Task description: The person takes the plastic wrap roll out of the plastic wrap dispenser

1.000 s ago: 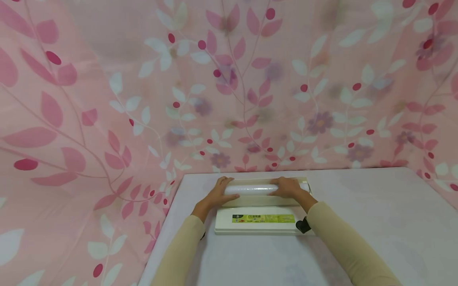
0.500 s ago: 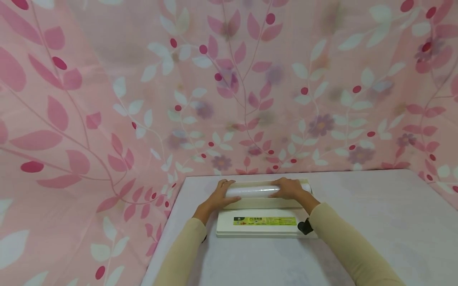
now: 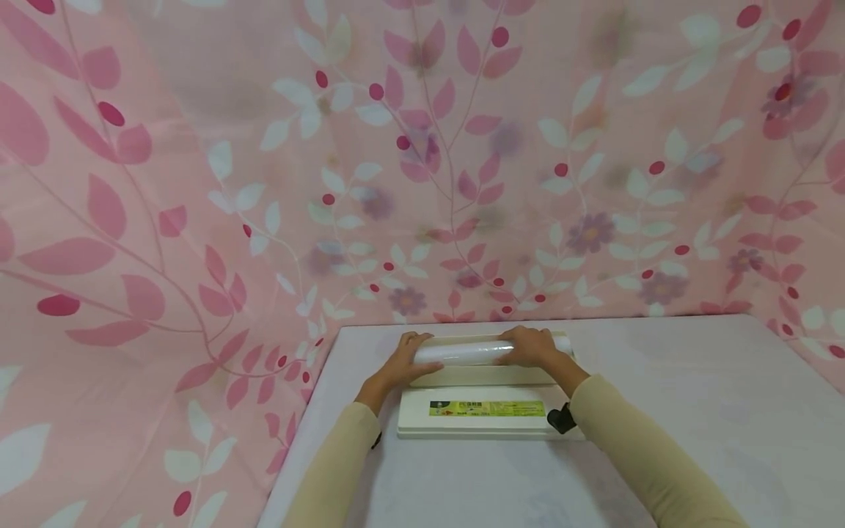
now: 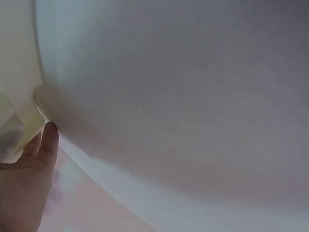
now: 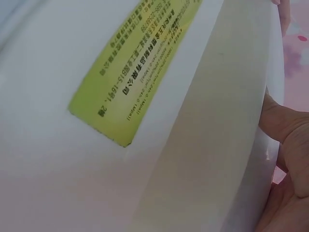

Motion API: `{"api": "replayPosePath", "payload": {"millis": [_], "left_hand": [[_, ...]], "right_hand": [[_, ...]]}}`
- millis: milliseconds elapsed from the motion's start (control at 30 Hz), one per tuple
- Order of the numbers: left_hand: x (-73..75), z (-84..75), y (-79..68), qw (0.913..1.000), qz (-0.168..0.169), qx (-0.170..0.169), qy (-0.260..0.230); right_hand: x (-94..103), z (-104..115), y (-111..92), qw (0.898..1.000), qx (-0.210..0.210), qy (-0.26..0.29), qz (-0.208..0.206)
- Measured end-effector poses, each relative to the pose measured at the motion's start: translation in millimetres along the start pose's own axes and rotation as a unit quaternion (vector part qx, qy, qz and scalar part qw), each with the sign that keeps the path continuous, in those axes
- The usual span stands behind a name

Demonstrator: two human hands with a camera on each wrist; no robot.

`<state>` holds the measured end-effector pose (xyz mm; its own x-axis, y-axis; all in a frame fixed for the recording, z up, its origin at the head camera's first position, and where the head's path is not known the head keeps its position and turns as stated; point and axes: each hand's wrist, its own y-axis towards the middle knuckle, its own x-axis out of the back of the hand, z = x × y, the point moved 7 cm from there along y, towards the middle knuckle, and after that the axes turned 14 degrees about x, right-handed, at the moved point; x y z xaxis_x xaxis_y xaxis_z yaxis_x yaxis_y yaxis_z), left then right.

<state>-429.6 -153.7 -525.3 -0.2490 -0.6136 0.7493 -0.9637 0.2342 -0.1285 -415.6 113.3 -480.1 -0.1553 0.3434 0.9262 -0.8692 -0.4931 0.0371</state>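
A white cling film roll lies lengthwise in the cream trough of a cutter box at the table's far side. My left hand holds the roll's left end, thumb in front and fingers behind. Toward the right end, my right hand grips the roll from above. The box's white lid is folded down toward me, its green label facing up. The right wrist view shows the right thumb against the shiny roll. In the left wrist view, fingertips reach the box's end.
A pale cloth covers the table. Pink leaf-patterned fabric hangs right behind the table's back edge and along the left side. A black wrist mount overlaps the lid's right end.
The head view has shifted slightly. Both hands stay on the roll, whose right end now covers more of the box's right corner than a second ago.
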Motion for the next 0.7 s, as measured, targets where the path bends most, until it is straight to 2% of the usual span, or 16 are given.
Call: {"api": "replayPosePath", "payload": {"millis": [233, 467, 700], "left_hand": [[-0.8, 0.4, -1.0, 0.9999, 0.002, 0.01, -0.008], [-0.3, 1.2, 3.7, 0.9999, 0.001, 0.008, -0.012], [-1.7, 3.1, 1.8, 0.9997, -0.002, 0.012, -0.021]], "right_hand": [[6.3, -0.7, -0.5, 1.0, 0.004, 0.0, -0.004], [19.3, 3.1, 0.4, 1.0, 0.011, -0.022, -0.013], [17.3, -0.6, -0.1, 1.0, 0.004, -0.022, -0.006]]}}
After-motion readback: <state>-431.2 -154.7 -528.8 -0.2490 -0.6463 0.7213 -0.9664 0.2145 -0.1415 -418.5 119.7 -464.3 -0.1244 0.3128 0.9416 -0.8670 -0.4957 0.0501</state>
